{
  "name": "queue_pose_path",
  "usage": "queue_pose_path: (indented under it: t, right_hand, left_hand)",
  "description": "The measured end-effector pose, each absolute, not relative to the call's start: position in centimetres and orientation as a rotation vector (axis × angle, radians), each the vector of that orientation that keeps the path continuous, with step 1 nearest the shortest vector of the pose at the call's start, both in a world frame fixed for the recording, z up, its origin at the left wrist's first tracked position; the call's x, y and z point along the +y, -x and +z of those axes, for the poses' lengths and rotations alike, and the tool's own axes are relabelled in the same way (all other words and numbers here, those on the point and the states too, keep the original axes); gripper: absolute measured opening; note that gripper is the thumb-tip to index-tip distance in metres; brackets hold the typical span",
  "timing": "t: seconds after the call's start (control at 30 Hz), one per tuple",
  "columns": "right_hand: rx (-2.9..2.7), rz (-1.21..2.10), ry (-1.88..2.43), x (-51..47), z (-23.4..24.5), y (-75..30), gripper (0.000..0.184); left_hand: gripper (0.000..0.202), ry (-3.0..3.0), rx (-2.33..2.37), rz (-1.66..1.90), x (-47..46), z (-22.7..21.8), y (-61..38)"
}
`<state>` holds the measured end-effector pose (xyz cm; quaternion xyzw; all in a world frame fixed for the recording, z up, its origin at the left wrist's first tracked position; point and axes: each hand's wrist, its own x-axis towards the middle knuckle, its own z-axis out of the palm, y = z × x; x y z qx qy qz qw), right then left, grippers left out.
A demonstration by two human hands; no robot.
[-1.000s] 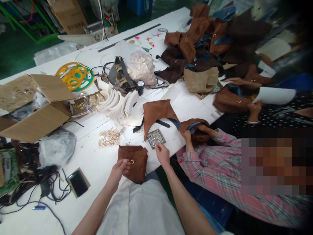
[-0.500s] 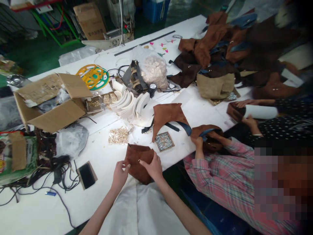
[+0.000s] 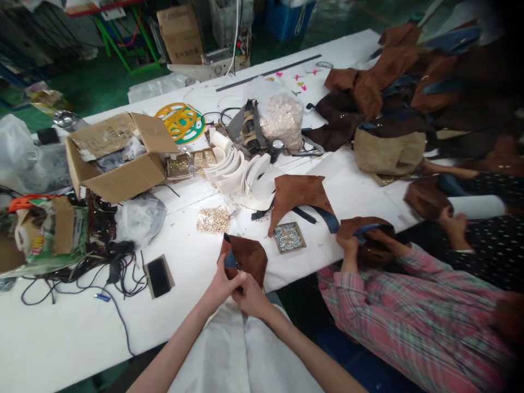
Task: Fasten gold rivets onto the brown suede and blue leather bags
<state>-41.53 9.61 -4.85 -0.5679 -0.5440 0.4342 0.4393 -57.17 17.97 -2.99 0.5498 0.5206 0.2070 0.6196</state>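
Note:
A small brown suede piece (image 3: 248, 256) with a dark blue strap lies at the near edge of the white table (image 3: 73, 338). My left hand (image 3: 223, 284) grips its left edge, fingers closed on it. My right hand (image 3: 250, 295) presses against the left one and pinches the lower edge of the same piece. A small tray of silver studs (image 3: 289, 237) sits just right of it. A loose heap of gold studs (image 3: 213, 219) lies behind it.
A person in a plaid shirt (image 3: 409, 322) handles another brown piece (image 3: 370, 243) to my right. A second person's hand (image 3: 452, 224) is farther right. An open cardboard box (image 3: 118, 158), a phone (image 3: 159, 277), tangled cords (image 3: 82, 273), white curved strips (image 3: 241, 172) and piled brown leather (image 3: 393, 93) crowd the table.
My right hand came back from the stud tray to the brown piece. Both hands closed together and folded the piece up, showing its blue strap. The view shifted rightward.

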Motion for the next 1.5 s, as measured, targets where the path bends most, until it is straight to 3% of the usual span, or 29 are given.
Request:
queue_pose_path:
  t: [0.07, 0.13, 0.27, 0.3, 0.5, 0.6, 0.7, 0.8, 1.07, 1.17, 1.33, 1.4, 1.5]
  right_hand:
    - [-1.399, 1.121, 1.373, 9.7, -4.8, 41.7, 0.022]
    - [-1.378, 0.988, 1.606, 10.2, -6.1, 41.4, 0.032]
    - [-1.650, 0.672, 2.089, 11.3, -10.6, 41.9, 0.089]
    - [-1.737, 0.623, 2.141, 11.6, -11.5, 42.3, 0.091]
    - [-1.796, 0.584, 2.239, 12.5, -11.4, 42.1, 0.047]
    - [-1.461, 0.591, 2.189, 11.7, -9.2, 39.6, 0.032]
    - [-0.933, 0.571, 2.200, 10.5, -7.8, 36.8, 0.044]
    - [-0.745, 0.635, 2.224, 9.3, -7.2, 35.0, 0.050]
    - [-0.965, 0.712, 2.520, 8.5, -4.4, 33.3, 0.057]
    - [-1.111, 1.039, 2.564, 8.2, -2.4, 32.9, 0.072]
    - [-1.139, 1.999, 1.957, 7.8, 2.0, 32.8, 0.065]
    - [-1.115, 2.106, 1.745, 9.2, 3.5, 32.5, 0.060]
    - [-1.057, 1.887, 1.642, 13.7, 4.4, 31.0, 0.057]
  left_hand:
    - [0.092, -1.205, 1.384, 0.512, 18.3, -3.3, 59.7]
    - [0.066, -1.077, 1.403, 0.516, 18.5, -4.3, 61.7]
    - [0.036, -1.079, 1.382, 0.540, 18.2, -5.7, 62.1]
    - [0.032, -1.131, 1.394, 0.539, 18.0, -5.5, 61.6]
    - [0.033, -1.455, 1.547, 0.505, 17.5, -3.3, 60.7]
    - [0.037, -1.464, 1.620, 0.488, 18.2, -3.2, 62.9]
    - [0.041, -1.455, 1.659, 0.475, 19.3, -3.4, 64.9]
    - [0.044, -1.452, 1.649, 0.459, 20.3, -2.9, 65.2]
    - [0.038, -1.639, 1.672, 0.434, 20.7, 0.0, 63.5]
    - [0.038, -1.693, 1.628, 0.384, 20.5, 0.3, 63.5]
    - [0.032, -1.862, 1.477, 0.239, 19.9, -0.1, 62.8]
    - [0.028, -1.910, 1.424, 0.242, 19.3, -0.4, 61.9]
    - [0.021, -1.884, 1.355, 0.272, 18.5, -0.5, 60.2]
